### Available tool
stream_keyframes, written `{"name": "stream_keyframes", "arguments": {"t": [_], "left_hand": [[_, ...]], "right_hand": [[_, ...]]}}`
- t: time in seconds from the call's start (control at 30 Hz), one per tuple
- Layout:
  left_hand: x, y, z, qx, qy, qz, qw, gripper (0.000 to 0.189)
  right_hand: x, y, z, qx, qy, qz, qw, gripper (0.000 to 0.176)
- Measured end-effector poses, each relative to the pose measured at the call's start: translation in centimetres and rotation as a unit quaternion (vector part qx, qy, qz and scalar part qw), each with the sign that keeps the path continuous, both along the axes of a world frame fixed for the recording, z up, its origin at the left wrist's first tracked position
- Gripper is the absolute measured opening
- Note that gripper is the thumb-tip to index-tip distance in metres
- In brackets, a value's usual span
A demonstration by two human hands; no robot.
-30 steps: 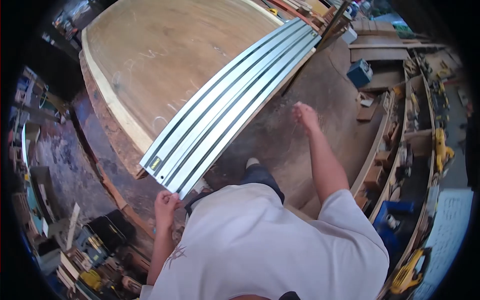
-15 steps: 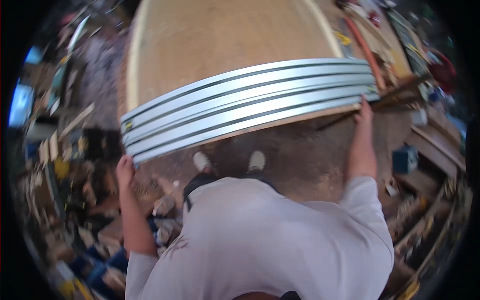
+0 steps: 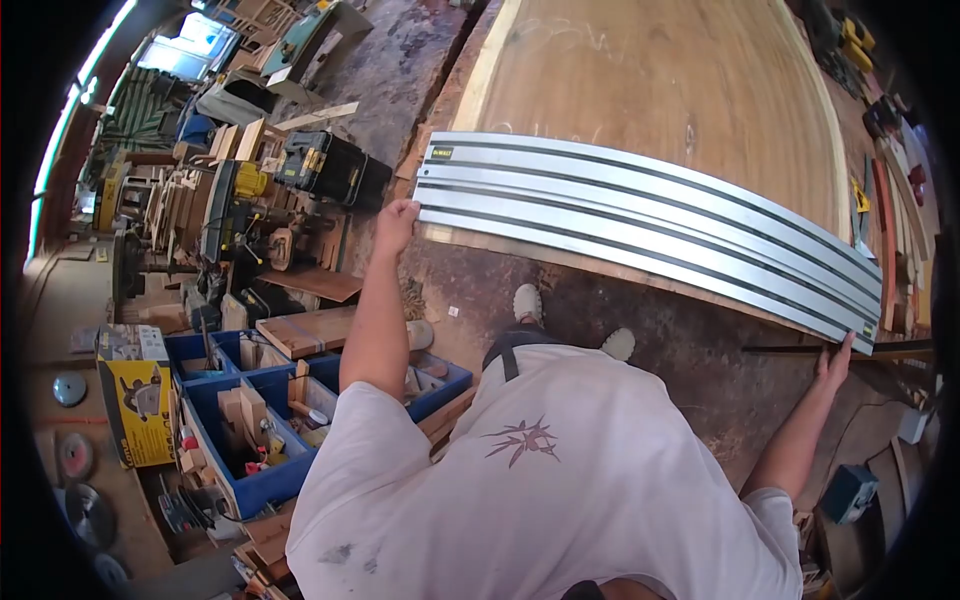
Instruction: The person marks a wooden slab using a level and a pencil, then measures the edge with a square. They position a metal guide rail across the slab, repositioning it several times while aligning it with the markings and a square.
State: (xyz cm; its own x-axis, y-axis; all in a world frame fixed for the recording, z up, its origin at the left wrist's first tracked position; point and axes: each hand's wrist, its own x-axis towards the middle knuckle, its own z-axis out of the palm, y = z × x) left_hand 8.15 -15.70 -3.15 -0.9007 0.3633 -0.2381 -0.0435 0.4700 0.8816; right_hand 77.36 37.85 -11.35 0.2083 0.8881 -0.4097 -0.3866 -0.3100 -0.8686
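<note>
A long silver metal guide rail [image 3: 640, 215] with dark lengthwise strips and small yellow labels lies across the near end of a wide wooden slab [image 3: 660, 80]. The slab has pale edges on both sides. At the rail's left end, my left hand [image 3: 397, 222] is closed on its near corner. My right hand [image 3: 835, 362] grips the near corner of the right end, its fingers partly hidden under the rail.
Blue bins [image 3: 255, 480] with wood pieces stand at the lower left, beside a yellow tool box carton [image 3: 142, 400]. A black toolbox [image 3: 335, 168] is left of the slab. A dark bar [image 3: 800, 350] juts out below the rail's right end.
The view has turned left, so the rail, slab and both hands appear farther right. The rail now slants down to the right. Both hands still hold its ends.
</note>
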Motion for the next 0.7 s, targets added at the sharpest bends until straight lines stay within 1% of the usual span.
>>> {"name": "stream_keyframes", "arguments": {"t": [0.07,0.1,0.17,0.2,0.27,0.33,0.37,0.4,0.47,0.6,0.7], "left_hand": [[0.0,-0.7,-1.3,-0.013,0.005,0.006,1.0,0.016],[-0.3,-1.1,-1.8,0.006,-0.003,0.002,1.0,0.015],[0.2,-1.0,-1.6,-0.006,0.023,0.003,1.0,0.016],[-0.3,-1.5,-2.1,-0.039,0.042,-0.012,0.998,0.018],[-0.5,-1.8,-2.6,-0.018,0.02,-0.024,0.999,0.018],[-0.2,-1.9,-2.7,-0.024,0.037,-0.018,0.999,0.016],[-0.3,-1.9,-3.1,-0.003,0.029,-0.012,1.0,0.016],[0.0,-1.5,-2.7,-0.018,0.035,0.0,0.999,0.016],[-0.6,-1.6,-3.2,-0.007,0.049,-0.018,0.999,0.015],[-0.2,-1.4,-2.2,-0.016,0.03,-0.011,0.999,0.015],[0.2,-0.9,-2.1,-0.019,0.017,-0.004,1.0,0.015]], "right_hand": [[0.4,0.2,-0.2,0.017,0.046,0.015,0.999,0.06],[0.6,0.4,-0.4,0.022,0.038,0.021,0.999,0.059],[0.4,0.2,-0.2,0.002,-0.019,0.011,1.0,0.056],[1.1,0.8,-1.1,0.013,0.019,0.032,0.999,0.053],[1.1,1.2,-1.2,0.005,0.012,0.033,0.999,0.049],[-0.1,0.3,0.2,-0.002,0.02,0.013,1.0,0.049],[-0.9,-0.6,1.4,-0.005,0.01,0.013,1.0,0.05],[-1.1,-1.0,1.7,-0.003,-0.003,0.013,1.0,0.049],[-1.1,-1.2,1.5,0.009,0.023,0.005,1.0,0.048],[-1.5,-1.8,1.8,0.025,0.036,0.004,0.999,0.045],[-1.2,-1.5,1.8,0.018,0.031,0.035,0.999,0.042]]}}
